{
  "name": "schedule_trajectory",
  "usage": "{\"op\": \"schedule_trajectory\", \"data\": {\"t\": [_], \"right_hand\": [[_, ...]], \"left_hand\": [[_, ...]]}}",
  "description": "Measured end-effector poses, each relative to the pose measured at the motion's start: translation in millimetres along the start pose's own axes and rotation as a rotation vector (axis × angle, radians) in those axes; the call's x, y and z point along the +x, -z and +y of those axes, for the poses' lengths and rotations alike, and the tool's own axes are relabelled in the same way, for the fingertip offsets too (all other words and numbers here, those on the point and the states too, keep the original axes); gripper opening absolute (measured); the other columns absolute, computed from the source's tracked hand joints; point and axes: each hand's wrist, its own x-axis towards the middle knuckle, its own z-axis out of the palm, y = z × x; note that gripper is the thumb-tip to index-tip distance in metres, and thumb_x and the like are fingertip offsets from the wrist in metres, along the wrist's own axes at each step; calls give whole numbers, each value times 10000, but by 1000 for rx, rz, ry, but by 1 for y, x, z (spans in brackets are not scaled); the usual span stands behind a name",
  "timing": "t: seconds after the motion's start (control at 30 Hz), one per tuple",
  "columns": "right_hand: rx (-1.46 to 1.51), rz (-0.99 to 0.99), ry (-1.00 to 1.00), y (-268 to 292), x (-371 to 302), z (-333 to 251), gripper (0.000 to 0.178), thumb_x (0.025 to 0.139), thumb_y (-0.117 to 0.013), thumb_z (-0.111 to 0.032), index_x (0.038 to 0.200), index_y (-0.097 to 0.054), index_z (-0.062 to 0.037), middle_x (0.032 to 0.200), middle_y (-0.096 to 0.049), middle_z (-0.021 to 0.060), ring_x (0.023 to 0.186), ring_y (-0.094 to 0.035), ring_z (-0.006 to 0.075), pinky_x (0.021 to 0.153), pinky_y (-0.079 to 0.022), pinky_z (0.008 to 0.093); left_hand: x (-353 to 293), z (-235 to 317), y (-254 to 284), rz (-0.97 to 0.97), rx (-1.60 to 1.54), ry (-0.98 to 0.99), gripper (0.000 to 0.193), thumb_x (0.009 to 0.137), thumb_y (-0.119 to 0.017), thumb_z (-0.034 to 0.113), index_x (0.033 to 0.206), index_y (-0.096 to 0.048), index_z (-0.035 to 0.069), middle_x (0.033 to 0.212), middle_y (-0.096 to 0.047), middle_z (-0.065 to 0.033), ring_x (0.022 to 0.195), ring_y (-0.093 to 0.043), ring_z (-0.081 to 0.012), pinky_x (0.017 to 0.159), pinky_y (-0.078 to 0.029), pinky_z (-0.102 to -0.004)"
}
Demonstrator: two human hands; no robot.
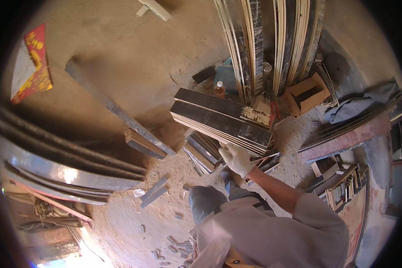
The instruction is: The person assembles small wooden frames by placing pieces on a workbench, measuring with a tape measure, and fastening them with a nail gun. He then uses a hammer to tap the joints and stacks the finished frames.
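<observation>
A stack of black-faced plywood strips (210,118) lies slantwise in front of me, its pale layered edges toward me. My right hand (236,158), in a whitish work glove, is at the near long edge of this stack. Its fingers are partly extended and slightly apart, with nothing visible gripped in them; whether they touch the edge I cannot tell. A single black strip (205,98) lies along the far side of the top. Below the stack, more plywood strips (201,154) stick out at an angle. My left hand is not visible; only a sleeve shows low down.
Long boards (254,49) lean at the back, near a bottle (219,88) and an open cardboard box (306,94). Left are large curved-looking panels (71,172) and a long dark bar (116,105). Small offcuts (178,245) litter the dusty floor. A wooden rack (344,187) stands right.
</observation>
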Motion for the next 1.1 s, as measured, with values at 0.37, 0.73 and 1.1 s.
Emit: {"op": "schedule_trajectory", "data": {"t": [0.37, 0.73, 1.1], "right_hand": [[-486, -152, -734, -95, 275, 159, 623, 975, -523, -601, 1131, -620, -6, 976, -735, 245, 981, -707, 425, 856, -547, 524], [-856, -444, -505, -143, 277, 183, 388, 1058, -438, -401, 1116, -619, -63, 977, -711, 236, 896, -717, 390, 759, -563, 529], [-598, -225, 0, 23, 285, -105, 258, 903, -637, -290, 1145, -636, -201, 915, -583, 96, 636, -671, 255, 481, -526, 404]], "left_hand": [[180, 119, 190, 6, -176, -131, 251, 990, -605, 287, 1076, -648, 55, 870, -702, -129, 716, -681, -207, 605, -586, -360], [226, 315, 358, 157, -642, -387, 260, 1014, -620, 257, 1075, -644, 6, 870, -712, -101, 653, -645, -132, 599, -555, -285], [40, 632, 259, 411, 49, -1631, 1141, 625, -955, 314, 1539, -348, 1, 1477, -506, -223, 1340, -488, -425, 1133, -386, -531]]}}
